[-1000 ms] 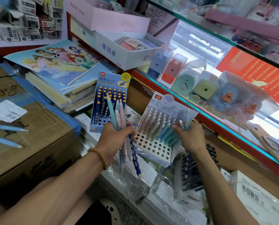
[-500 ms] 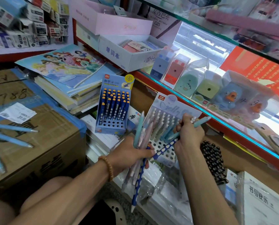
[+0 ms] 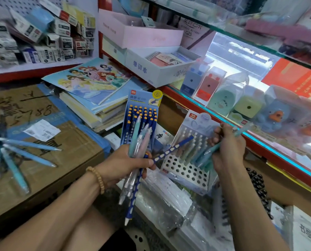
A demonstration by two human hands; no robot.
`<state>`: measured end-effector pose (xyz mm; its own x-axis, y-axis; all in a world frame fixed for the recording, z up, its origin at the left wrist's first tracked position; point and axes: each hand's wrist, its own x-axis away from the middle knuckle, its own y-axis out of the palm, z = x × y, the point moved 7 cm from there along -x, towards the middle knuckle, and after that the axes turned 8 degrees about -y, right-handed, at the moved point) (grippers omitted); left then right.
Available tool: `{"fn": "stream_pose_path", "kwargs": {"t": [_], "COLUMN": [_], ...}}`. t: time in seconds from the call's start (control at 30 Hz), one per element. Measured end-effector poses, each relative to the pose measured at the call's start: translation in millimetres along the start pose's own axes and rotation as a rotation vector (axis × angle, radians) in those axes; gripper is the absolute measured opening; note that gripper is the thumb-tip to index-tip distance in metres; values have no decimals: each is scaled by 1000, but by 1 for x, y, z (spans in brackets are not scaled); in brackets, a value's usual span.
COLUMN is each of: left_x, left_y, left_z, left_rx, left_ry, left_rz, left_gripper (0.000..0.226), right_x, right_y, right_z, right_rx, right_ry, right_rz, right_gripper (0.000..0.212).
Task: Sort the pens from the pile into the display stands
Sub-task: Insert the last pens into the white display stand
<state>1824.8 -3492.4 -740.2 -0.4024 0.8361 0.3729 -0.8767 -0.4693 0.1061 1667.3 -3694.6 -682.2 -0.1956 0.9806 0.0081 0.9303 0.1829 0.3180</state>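
The left hand [image 3: 125,163] is curled around a bundle of pens [image 3: 139,142]: slim pastel barrels in mint, pale blue and pink, smooth and matte, with clear plastic tips poking out below the fist. In the same grip sit two dark blue pens with rows of pale oval dimples along the shaft; one [image 3: 134,192] hangs down toward 6 o'clock with a white tip, the other [image 3: 171,150] slants up toward 2 o'clock across the gap between the hands. A beaded bracelet [image 3: 96,179] of tan round beads circles the left wrist.

The right hand [image 3: 227,144] is closed around a teal pen [image 3: 241,131], whose end juts toward 2 o'clock past the knuckles.

At 12 o'clock from the left hand stands the blue display stand [image 3: 144,109], a printed cardboard holder packed with dark blue pens capped in orange. Just at 9 o'clock of the right hand stands the pale display stand [image 3: 185,169], a tiered white card block punched with round holes, its back rows filled with pastel pens and its front rows of holes open.

Off at 9 o'clock, several light blue pens [image 3: 30,151] lie loose on a brown cardboard box [image 3: 64,169] with blue tape. Behind the stands runs a glass shelf [image 3: 259,142] edged in red, carrying blocky pastel sharpeners [image 3: 221,97] in clear packaging.
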Motion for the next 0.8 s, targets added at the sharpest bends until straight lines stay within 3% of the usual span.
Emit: {"fn": "stream_pose_path", "kwargs": {"t": [0.13, 0.27, 0.4, 0.53, 0.63, 0.8], "left_x": [3, 6, 6, 11, 15, 17], "left_y": [-20, -32, -58, -82, -87, -97], "left_z": [1, -4, -15, -27, -26, -26], "left_rx": [92, 87, 103, 250, 370, 437], "left_ry": [32, 27, 7, -36, -19, -11], "left_rz": [81, 98, 280, 478, 537, 610], "left_gripper": [8, 12, 6, 2, 5, 0], "right_x": [24, 46, 45, 29, 19, 13], "right_y": [34, 72, 91, 99, 107, 127], "right_z": [16, 42, 48, 47, 59, 94], "right_rx": [350, 347, 300, 337, 415, 566], "right_ry": [3, 14, -7, -139, -249, -294], "right_rz": [-328, -496, -498, -369, -307, -380], "right_gripper": [21, 22, 20, 11, 5, 14]}}
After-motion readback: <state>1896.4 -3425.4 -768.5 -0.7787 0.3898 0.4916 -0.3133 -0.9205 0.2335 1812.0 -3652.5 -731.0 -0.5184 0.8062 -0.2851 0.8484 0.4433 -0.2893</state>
